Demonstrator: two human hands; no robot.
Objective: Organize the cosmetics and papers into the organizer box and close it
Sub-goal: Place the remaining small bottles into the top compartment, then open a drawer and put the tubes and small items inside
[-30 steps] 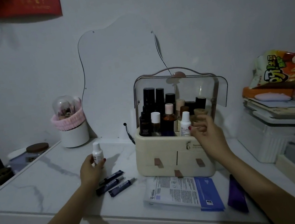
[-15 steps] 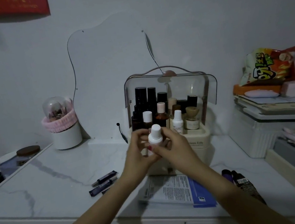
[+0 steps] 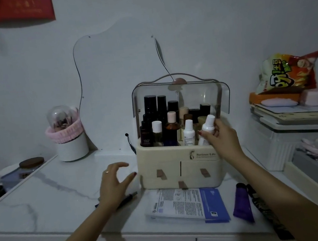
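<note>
Bottle: small white bottle [image 3: 208, 128], tilted over the cream organizer box [image 3: 167, 160].
Right hand [image 3: 221, 138]: fingers curled around it.
Left hand [image 3: 113, 185]: fingers spread, holding nothing.

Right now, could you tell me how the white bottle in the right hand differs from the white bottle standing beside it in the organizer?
The held white bottle is tilted and gripped by the right hand; the standing white bottle is upright and untouched. The held one sits at the organizer box's right end, the standing one nearer the middle. Both are small, white, white-capped.
</note>
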